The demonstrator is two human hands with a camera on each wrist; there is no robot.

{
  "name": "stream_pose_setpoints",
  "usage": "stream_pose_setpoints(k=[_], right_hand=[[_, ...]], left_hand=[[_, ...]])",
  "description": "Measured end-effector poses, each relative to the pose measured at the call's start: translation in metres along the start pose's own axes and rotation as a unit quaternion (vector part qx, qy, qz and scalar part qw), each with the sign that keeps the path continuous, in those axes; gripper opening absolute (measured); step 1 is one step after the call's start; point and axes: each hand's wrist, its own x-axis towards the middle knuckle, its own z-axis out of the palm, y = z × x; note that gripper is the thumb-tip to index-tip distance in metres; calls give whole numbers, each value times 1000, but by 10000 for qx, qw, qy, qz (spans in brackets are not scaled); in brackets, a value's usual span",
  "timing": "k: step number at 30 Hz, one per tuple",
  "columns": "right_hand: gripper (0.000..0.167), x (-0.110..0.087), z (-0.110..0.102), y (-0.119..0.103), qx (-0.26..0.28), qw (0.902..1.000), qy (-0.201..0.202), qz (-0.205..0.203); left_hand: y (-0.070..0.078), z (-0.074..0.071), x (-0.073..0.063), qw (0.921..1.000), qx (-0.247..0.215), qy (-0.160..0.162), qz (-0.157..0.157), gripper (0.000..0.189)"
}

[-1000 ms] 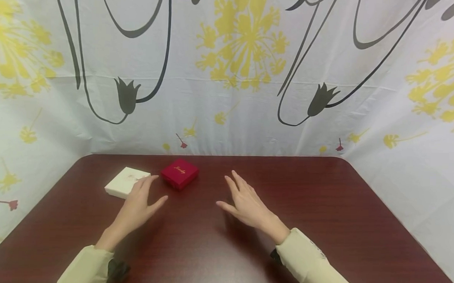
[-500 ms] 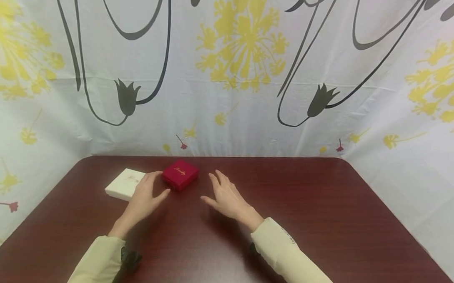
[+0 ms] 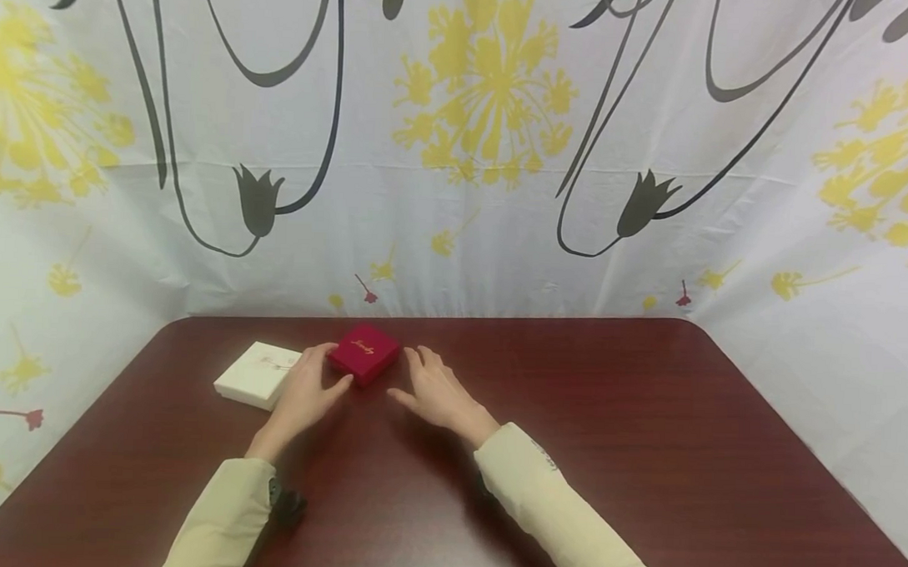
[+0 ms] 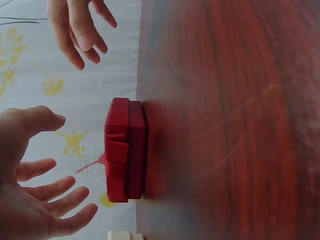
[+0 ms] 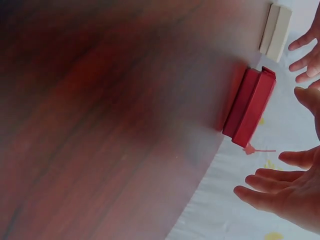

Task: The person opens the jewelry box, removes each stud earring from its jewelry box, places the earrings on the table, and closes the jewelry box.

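Observation:
A small red jewelry box (image 3: pixel 364 352) with gold lettering lies closed near the back of the table; in the left wrist view the red box (image 4: pixel 125 150) shows its lid and a ribbon-like tab on one side. My left hand (image 3: pixel 303 392) hovers at its left corner, fingers spread and bare. To the right of the box, my right hand (image 3: pixel 438 394) hangs with thumb and fingers apart, holding nothing. In the right wrist view both the red box (image 5: pixel 250 106) and the right hand's fingers (image 5: pixel 270 182) appear, with a gap between them.
A flat white box (image 3: pixel 254 373) lies left of the red one, partly behind my left hand. The dark red-brown table (image 3: pixel 607 422) ends at a patterned white curtain (image 3: pixel 485 251) hanging along the back and sides.
Both hands have moved in toward the red box, the right one leftward and the left one rightward. The two boxes stay in place on the table.

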Motion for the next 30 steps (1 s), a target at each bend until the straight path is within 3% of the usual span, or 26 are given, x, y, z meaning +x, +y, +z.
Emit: stream_pose_setpoints(k=[11,30], right_hand=[[70,16,9,-8,162,9991,-359,180],[82,34,19,-16,854,9903,-840,698]], left_hand=[[-7,10,9,9995,-176,-165,-204,60],[-20,21,24,9934,-290,-832,-737,98]])
